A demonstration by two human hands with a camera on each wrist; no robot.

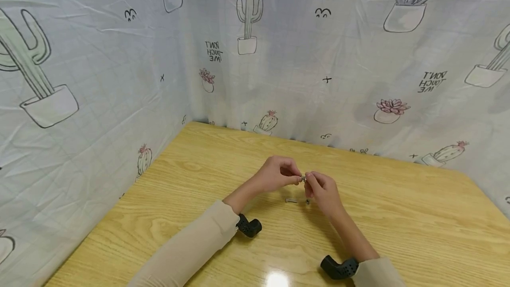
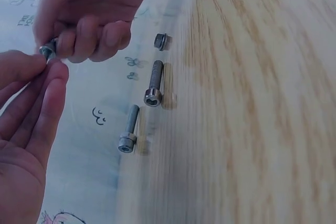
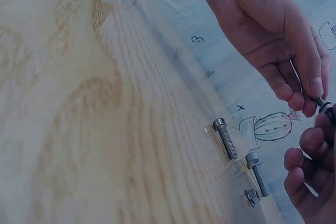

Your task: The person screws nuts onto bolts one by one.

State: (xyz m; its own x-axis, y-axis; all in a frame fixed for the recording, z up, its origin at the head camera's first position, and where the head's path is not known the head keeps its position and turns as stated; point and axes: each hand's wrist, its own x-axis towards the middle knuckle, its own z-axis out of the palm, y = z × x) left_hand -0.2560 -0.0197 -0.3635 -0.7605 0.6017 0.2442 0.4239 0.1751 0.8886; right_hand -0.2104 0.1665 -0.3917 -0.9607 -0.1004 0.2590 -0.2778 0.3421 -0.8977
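Note:
My left hand (image 1: 276,175) and right hand (image 1: 324,191) meet over the table, fingertips almost touching. Between them is a small metal bolt (image 3: 319,100) with a ring-shaped piece (image 2: 47,50) around it. The thumb and fingers of my left hand (image 3: 283,35) pinch one end. My right hand (image 2: 94,9) pinches the other, its remaining fingers curled; those fingertips hide much of the part. Below, a socket-head bolt (image 2: 154,83), a second bolt (image 2: 129,132) with a ring by its head, and a nut (image 2: 160,41) with a flat washer-like rim lie on the table.
The pale wooden table (image 1: 398,216) runs back to a white curtain (image 1: 295,56) printed with cacti. Black wrist cameras (image 1: 249,227) sit at both sleeve cuffs, low over the table. A bright light reflection shows near the front.

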